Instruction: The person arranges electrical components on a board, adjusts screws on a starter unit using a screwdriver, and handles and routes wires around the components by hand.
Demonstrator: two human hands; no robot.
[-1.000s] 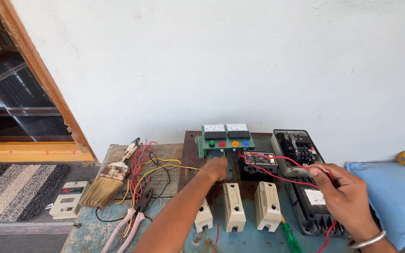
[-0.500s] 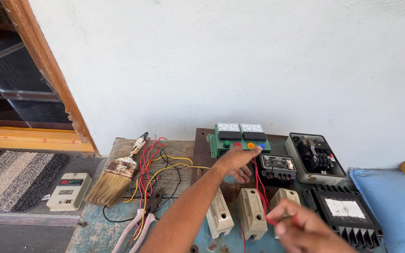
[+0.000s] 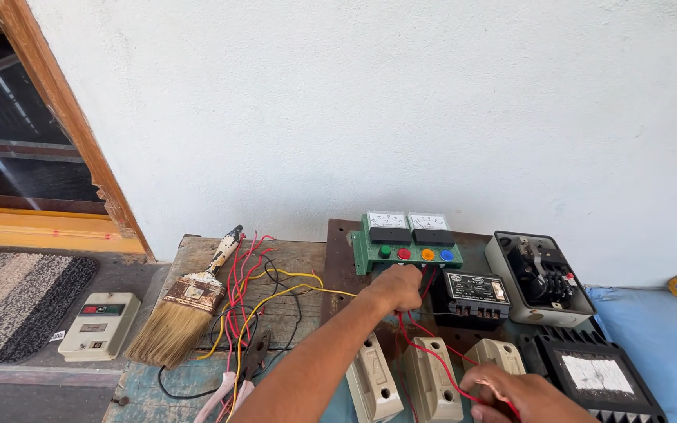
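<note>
My left hand [image 3: 396, 288] reaches across a dark board [image 3: 340, 270] to just below a green panel [image 3: 405, 243] with two meters and coloured buttons. Its fingers are closed around red wires [image 3: 425, 345] that come out under the panel. These wires trail down to my right hand [image 3: 523, 394] at the bottom edge, which pinches one of them. Three cream fuse holders [image 3: 429, 380] stand upright between my hands. A small black contactor [image 3: 476, 294] sits just right of my left hand.
An open grey switch box [image 3: 538, 278] and a black finned cover [image 3: 597, 376] lie at the right. A paint brush [image 3: 182, 305], loose red, yellow and black wires [image 3: 248, 305] and pliers [image 3: 237, 380] lie on the wooden table. A beige box [image 3: 99, 325] sits on the floor by a mat.
My right hand has dropped from the black contactor to the bottom edge, drawing a red wire with it. My left hand stays under the green panel. The view has tilted up.
</note>
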